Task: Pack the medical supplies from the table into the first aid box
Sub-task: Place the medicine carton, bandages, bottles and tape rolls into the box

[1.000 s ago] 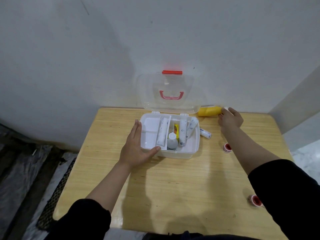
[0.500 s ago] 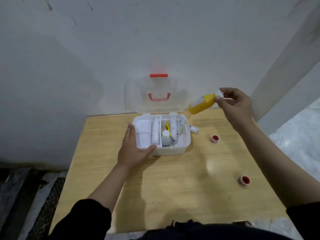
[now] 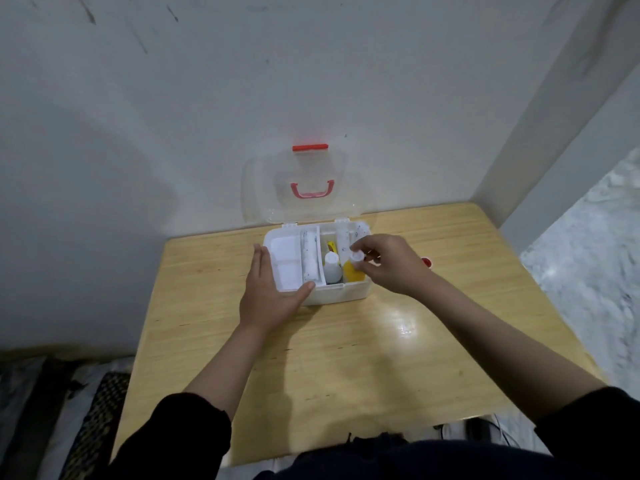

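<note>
The white first aid box (image 3: 341, 295) stands open on the wooden table (image 3: 346, 358), its clear lid (image 3: 304, 188) leaning back on the wall. My left hand (image 3: 270, 289) rests against the box's front left corner, thumb on the rim. My right hand (image 3: 391, 263) pinches the white cap of a yellow bottle (image 3: 353, 273), which stands upright in the right compartment. Beside it are a small white bottle (image 3: 331, 266), a yellow item (image 3: 331, 245) and white bandage rolls (image 3: 310, 258). A red-centred tape roll (image 3: 426, 262) lies on the table right of the box, half hidden by my hand.
The table sits in a corner, with a white wall behind it and a wall edge (image 3: 540, 140) at the back right. Dark mats (image 3: 93, 410) lie on the floor to the left. Pale stone floor (image 3: 588, 265) shows on the right.
My right hand carried the yellow bottle from the table's back edge, up through the air, and down into the box's right compartment. My left hand stayed on the box.
</note>
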`<state>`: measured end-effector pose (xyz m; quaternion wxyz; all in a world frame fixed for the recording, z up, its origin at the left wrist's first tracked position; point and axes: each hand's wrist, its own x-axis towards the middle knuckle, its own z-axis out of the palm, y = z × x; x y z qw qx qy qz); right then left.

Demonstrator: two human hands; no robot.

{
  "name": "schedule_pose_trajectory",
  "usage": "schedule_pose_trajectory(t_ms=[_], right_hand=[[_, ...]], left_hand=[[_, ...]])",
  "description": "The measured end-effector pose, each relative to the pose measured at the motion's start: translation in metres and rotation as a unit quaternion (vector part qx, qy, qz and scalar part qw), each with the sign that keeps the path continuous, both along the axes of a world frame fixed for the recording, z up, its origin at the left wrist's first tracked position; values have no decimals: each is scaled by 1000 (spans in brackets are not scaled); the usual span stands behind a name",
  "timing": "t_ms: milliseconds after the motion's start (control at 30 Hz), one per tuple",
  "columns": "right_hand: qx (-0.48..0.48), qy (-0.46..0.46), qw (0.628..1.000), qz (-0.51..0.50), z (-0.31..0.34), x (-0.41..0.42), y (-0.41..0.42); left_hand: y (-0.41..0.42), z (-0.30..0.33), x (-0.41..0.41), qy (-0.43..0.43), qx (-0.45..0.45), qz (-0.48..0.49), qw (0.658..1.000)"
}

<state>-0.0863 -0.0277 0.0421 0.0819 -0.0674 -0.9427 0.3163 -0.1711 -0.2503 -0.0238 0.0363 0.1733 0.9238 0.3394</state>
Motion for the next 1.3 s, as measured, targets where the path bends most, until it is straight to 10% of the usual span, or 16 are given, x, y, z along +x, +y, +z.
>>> schedule_pose_trajectory(t_ms=[433,767,1300], right_hand=[[-26,85,977,-194,-30,48,1],[48,-295,840,-452,-80,142,44],[-57,-56,929,-361,-86,49,85]], left_hand=[[0,-1,0,7,0,-5,1000],[2,-2,1,13,14,1,1000],[7,-1,0,13,10,13,1000]])
